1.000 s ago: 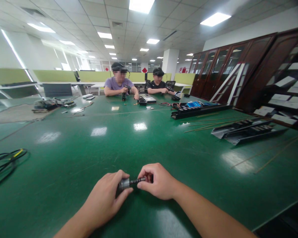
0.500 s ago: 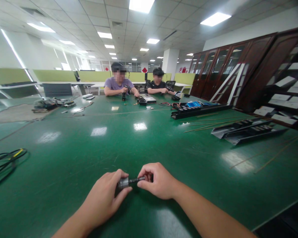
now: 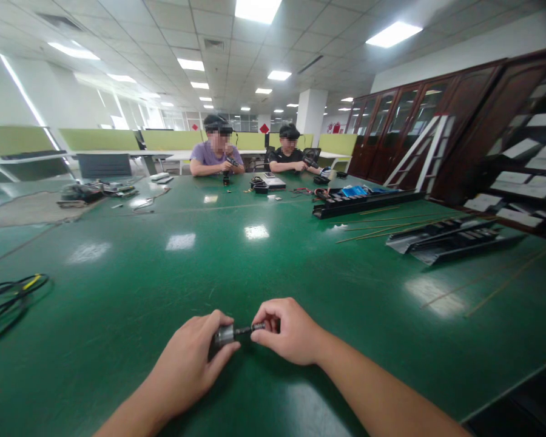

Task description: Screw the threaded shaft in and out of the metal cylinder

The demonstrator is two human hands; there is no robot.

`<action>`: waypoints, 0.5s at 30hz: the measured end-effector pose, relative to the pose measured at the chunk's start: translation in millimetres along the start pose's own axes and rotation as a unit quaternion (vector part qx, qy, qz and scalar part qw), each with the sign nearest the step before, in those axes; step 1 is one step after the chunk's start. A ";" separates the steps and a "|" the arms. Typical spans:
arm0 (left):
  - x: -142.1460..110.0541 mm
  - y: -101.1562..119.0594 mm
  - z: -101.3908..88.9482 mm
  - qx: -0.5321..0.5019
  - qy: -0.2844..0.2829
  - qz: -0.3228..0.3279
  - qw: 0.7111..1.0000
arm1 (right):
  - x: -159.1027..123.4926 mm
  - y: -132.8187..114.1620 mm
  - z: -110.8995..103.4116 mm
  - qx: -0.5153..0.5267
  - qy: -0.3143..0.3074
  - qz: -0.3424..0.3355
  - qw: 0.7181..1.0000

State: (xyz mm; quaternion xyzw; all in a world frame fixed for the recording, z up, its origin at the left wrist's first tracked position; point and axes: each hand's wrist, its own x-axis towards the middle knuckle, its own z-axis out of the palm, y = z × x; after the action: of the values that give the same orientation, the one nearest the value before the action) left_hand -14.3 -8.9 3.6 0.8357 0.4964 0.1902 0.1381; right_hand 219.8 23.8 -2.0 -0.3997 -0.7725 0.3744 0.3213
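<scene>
Low in the head view, my left hand [image 3: 195, 352] is closed around a short silver-grey metal cylinder [image 3: 224, 335], whose back end is hidden in the palm. A thin dark rod [image 3: 242, 331] sticks out of the cylinder's right end. My right hand [image 3: 289, 334] pinches the rod's far end between thumb and fingers. A small ribbed, greyish piece [image 3: 257, 326] shows at that pinch; most of what lies behind the fingers is hidden. Both hands are held just over the green tabletop [image 3: 236, 273], with a short gap between them bridged by the rod.
Black cables [image 3: 9, 303] lie coiled at the left. Dark metal channels [image 3: 459, 243] and thin rods [image 3: 373, 233] lie at the right, with a longer channel [image 3: 368, 203] behind. Across the table sit two people [image 3: 216, 155], handling tools. A ladder [image 3: 423, 152] leans near the cabinets.
My hands keep nearly the same pose on the cylinder and rod. Across the table, the person in purple has lifted a hand from the tabletop up toward the head.
</scene>
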 end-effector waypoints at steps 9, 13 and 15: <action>0.9 0.9 -3.0 0.000 -0.003 -0.002 1.000 | -0.5 -0.4 -0.6 -0.007 0.000 0.000 1.000; 0.5 0.0 -2.9 -0.002 -0.001 -0.005 1.000 | -0.6 -0.2 -2.4 -0.007 0.004 0.000 1.000; 0.4 -0.2 -2.7 -0.003 0.000 -0.004 1.000 | -0.6 0.0 -2.9 -0.008 0.005 0.001 1.000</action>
State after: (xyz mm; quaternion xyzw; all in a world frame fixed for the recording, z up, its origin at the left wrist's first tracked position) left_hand -15.5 -8.4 5.9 0.8331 0.4995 0.1908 0.1416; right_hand 222.4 24.2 -0.7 -0.4051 -0.7733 0.3666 0.3215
